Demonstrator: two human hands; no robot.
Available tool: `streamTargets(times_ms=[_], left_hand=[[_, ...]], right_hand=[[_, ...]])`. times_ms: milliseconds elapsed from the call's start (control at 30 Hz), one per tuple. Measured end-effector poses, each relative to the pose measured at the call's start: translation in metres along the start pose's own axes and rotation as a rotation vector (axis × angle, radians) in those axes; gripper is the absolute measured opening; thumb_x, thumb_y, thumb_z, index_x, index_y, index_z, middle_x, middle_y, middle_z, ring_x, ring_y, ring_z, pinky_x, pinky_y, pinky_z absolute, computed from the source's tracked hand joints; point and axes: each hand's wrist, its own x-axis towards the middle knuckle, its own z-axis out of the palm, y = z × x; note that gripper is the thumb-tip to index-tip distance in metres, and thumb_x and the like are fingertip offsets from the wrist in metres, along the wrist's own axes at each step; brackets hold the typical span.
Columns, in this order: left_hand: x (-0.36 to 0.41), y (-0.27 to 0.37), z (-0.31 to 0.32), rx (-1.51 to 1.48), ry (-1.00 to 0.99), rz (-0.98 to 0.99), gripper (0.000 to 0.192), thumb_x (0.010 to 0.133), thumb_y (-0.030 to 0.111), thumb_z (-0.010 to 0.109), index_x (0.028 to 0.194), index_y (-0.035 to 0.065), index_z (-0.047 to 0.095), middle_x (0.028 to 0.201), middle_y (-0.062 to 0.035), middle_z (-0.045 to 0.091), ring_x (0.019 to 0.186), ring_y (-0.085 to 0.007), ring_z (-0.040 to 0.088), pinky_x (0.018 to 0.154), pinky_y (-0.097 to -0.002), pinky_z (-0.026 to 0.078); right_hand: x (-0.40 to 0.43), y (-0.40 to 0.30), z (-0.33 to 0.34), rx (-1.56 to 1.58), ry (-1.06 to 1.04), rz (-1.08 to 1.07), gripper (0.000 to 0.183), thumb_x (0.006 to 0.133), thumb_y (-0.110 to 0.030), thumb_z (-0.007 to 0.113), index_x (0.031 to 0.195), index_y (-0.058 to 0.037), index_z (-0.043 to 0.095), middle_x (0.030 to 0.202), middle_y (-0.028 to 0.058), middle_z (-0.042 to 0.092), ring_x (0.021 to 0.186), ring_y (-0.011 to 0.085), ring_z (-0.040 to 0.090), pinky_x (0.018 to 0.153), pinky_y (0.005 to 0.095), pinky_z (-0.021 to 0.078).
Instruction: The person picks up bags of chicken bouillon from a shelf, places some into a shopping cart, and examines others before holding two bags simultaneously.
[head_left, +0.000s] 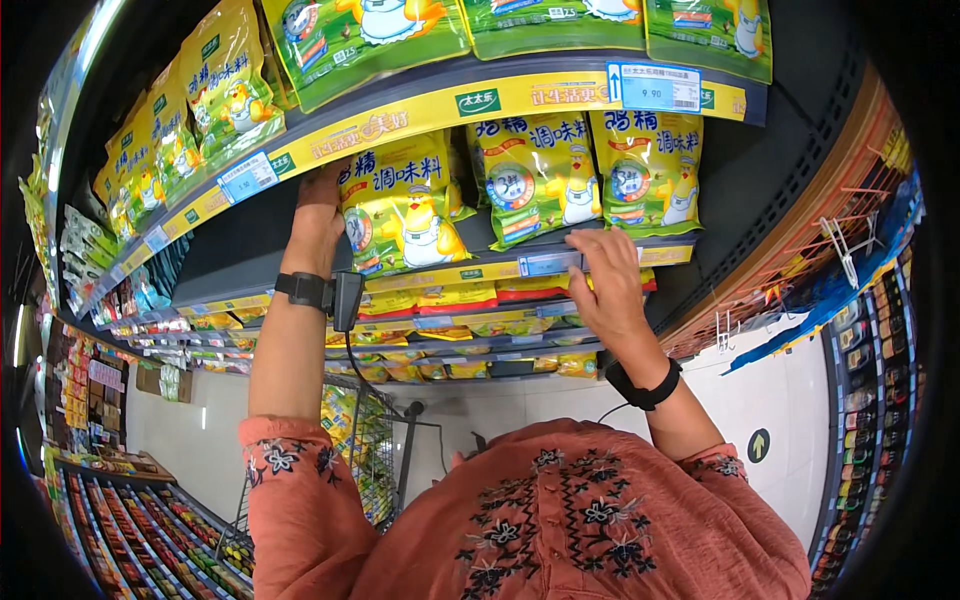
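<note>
My left hand (321, 202) reaches in under a shelf edge, against the left side of a yellow-green seasoning bag (412, 217). Its fingers are hidden behind the bag and the shelf above, so their grip cannot be seen. My right hand (611, 289) is at the front lip of the same shelf, beside a price tag (550, 264), its thumb apart from the fingers and nothing held. Two similar bags, a middle one (536, 180) and a right one (651, 176), stand upright just beyond its fingertips.
Larger seasoning bags (375, 45) fill the shelf above, whose yellow edge strip (435, 109) overhangs my left hand. Lower shelves hold more packets (457, 296). A wire cart (367, 450) loaded with bags stands below, left of my body. An orange wire rack (795, 247) is at the right.
</note>
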Motion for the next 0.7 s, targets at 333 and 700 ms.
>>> streamTargets(times_ms=[333, 700], left_hand=[[-0.004, 0.026, -0.039, -0.105, 0.07, 0.118, 0.028, 0.084, 0.0, 0.062, 0.111, -0.0031, 0.056, 0.103, -0.0149, 0.065, 0.089, -0.026, 0.065, 0.076, -0.0385, 0.054], [-0.074, 0.05, -0.057, -0.079, 0.039, 0.008, 0.019, 0.088, 0.003, 0.057, 0.105, -0.0061, 0.056, 0.101, -0.0153, 0.065, 0.084, -0.0216, 0.066, 0.074, -0.0332, 0.055]], right_hand=[[0.001, -0.001, 0.006, 0.004, 0.025, 0.018, 0.031, 0.075, -0.002, 0.06, 0.105, -0.0017, 0.056, 0.103, 0.0163, 0.058, 0.1, 0.0376, 0.052, 0.097, 0.0486, 0.0354], [0.024, -0.071, 0.021, 0.846, -0.166, 0.371, 0.029, 0.089, -0.01, 0.055, 0.114, 0.0032, 0.052, 0.111, 0.0137, 0.057, 0.108, 0.0224, 0.057, 0.09, 0.033, 0.0454]])
